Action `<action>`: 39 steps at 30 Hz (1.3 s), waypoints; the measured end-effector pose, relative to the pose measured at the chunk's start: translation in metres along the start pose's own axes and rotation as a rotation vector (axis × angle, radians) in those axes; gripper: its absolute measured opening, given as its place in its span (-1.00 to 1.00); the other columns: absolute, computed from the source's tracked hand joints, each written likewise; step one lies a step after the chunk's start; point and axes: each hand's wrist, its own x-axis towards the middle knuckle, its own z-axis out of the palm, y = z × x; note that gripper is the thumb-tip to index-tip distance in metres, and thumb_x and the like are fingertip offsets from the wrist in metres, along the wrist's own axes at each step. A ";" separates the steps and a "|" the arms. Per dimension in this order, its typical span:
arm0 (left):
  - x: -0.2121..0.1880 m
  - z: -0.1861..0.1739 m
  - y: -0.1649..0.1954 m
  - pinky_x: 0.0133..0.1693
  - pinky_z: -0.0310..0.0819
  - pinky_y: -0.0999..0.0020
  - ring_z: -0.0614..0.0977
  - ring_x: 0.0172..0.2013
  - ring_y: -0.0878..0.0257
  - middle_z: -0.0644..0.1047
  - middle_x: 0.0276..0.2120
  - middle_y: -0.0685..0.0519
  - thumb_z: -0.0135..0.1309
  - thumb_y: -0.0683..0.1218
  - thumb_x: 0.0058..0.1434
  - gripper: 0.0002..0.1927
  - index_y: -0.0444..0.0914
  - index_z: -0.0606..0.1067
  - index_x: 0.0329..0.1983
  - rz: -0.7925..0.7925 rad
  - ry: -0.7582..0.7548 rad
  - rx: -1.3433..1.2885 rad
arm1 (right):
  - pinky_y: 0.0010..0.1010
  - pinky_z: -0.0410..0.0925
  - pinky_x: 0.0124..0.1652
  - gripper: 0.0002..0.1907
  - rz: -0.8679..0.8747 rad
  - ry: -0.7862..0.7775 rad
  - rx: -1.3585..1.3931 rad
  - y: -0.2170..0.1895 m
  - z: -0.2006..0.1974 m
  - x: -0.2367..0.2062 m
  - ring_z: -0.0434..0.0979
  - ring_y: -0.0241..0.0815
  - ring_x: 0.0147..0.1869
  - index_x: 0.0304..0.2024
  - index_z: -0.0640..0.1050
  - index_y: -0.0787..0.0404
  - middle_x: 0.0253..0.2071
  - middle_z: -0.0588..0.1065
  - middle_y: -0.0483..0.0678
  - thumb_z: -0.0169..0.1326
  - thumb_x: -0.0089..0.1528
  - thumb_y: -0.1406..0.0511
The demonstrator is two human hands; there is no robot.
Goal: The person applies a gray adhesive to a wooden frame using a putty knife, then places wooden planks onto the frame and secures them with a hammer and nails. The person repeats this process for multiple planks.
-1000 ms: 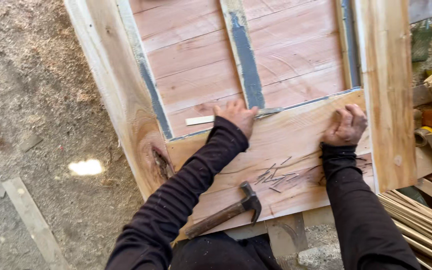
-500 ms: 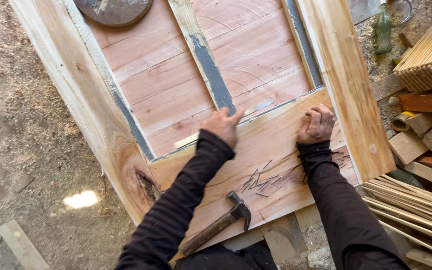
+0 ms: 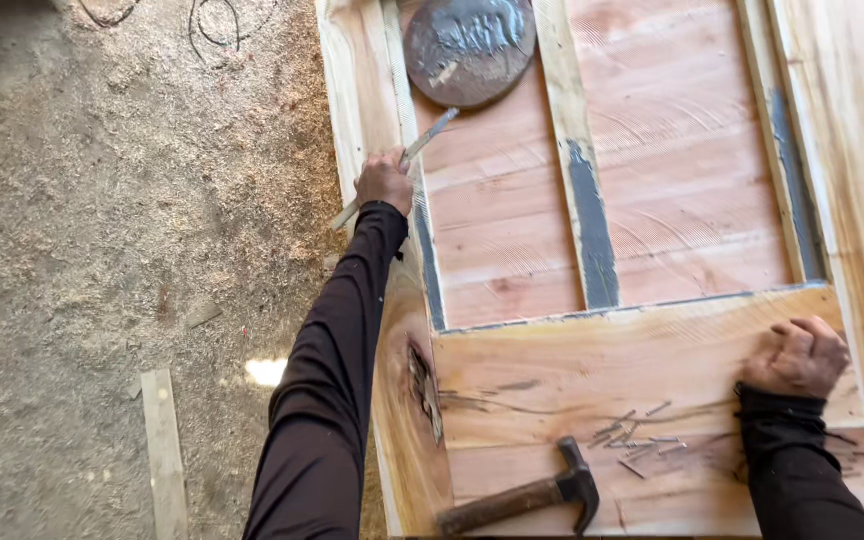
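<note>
A large wooden door panel (image 3: 652,150) lies flat in front of me. My left hand (image 3: 384,182) reaches far out over the panel's left rail and grips a thin wooden strip (image 3: 430,135) that slants up to the right. My right hand (image 3: 798,356) rests as a loose fist on the wide bottom board (image 3: 592,370) near its right end. A claw hammer (image 3: 527,493) with a wooden handle lies on that board close to me. Several loose nails (image 3: 637,440) lie scattered between the hammer and my right hand.
A round dark metal disc (image 3: 469,45) sits on the panel at the top, beyond the strip. Sawdust covers the ground (image 3: 122,220) to the left, with a short wood offcut (image 3: 164,450) and wire loops (image 3: 217,25) lying on it.
My left hand left the bottom board, reached out to the panel's left rail and took hold of the thin strip. My right hand stayed on the board. The view shifted left.
</note>
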 end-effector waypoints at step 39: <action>0.397 -0.039 -0.049 -0.38 0.58 0.23 0.60 -0.41 0.15 0.54 -0.35 -0.04 0.11 -0.08 0.31 -0.78 -0.32 0.46 -0.10 -0.633 -0.535 -1.602 | -0.42 0.41 0.00 -0.77 0.817 0.000 0.169 -0.458 -0.084 0.027 0.57 -0.21 -0.05 0.00 0.55 0.38 -0.14 0.59 0.03 0.11 0.31 0.40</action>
